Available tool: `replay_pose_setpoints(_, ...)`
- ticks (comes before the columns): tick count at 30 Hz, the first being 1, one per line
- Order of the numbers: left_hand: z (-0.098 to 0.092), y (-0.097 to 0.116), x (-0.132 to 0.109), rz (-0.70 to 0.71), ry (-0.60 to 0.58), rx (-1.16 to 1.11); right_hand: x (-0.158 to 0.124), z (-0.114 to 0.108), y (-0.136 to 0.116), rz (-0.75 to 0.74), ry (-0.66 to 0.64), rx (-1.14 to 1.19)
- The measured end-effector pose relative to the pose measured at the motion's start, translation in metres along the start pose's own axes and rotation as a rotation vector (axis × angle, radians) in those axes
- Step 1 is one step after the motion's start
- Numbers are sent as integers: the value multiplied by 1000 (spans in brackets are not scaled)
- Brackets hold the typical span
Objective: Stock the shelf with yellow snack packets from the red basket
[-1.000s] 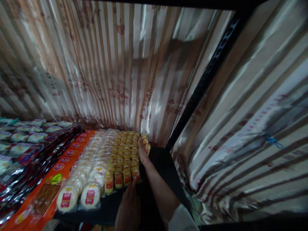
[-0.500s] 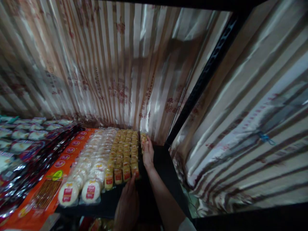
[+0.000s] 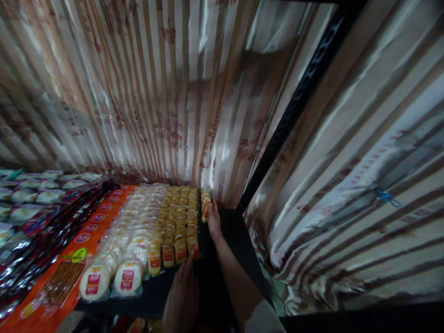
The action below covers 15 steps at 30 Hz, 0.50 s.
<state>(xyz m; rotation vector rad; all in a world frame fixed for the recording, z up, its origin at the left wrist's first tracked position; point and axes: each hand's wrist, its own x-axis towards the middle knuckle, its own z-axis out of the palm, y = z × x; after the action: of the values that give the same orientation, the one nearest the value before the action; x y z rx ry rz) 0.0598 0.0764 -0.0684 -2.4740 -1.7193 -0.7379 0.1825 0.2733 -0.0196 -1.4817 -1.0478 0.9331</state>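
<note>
Small yellow wrapped snack cakes (image 3: pixel 178 226) with red labels stand in several tight columns on a dark shelf (image 3: pixel 215 277). A short separate line of the same snack cakes (image 3: pixel 205 208) stands at the back right, with a narrow gap between it and the block. My right hand (image 3: pixel 214 224) reaches to this line, its fingers stretched out and lying against the right side. My left hand (image 3: pixel 182 286) is low at the front, fingers straight, their tips touching the front packet of the block's rightmost column. Part of the short line is hidden by my right hand.
Round white packets (image 3: pixel 127 277) with red labels stand left of the yellow ones. Further left lie an orange pack of sticks (image 3: pixel 65 277) and dark shiny bags (image 3: pixel 45 245). A black slotted post (image 3: pixel 291 111) rises at the back right corner. Striped sheeting (image 3: pixel 187 92) hangs behind.
My right hand has drawn slightly nearer, so more of the short line of snack cakes shows. My left hand stays at the block's front. The view has shifted a little.
</note>
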Motion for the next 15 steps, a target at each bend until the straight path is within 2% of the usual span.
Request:
replay_pose_setpoints(6,2,-2,0,4,47,26,0,26,8,-84,-44,-53)
replay_pose_setpoints(15,1,2,1,44,86,32,5,30,18,-120,0,75)
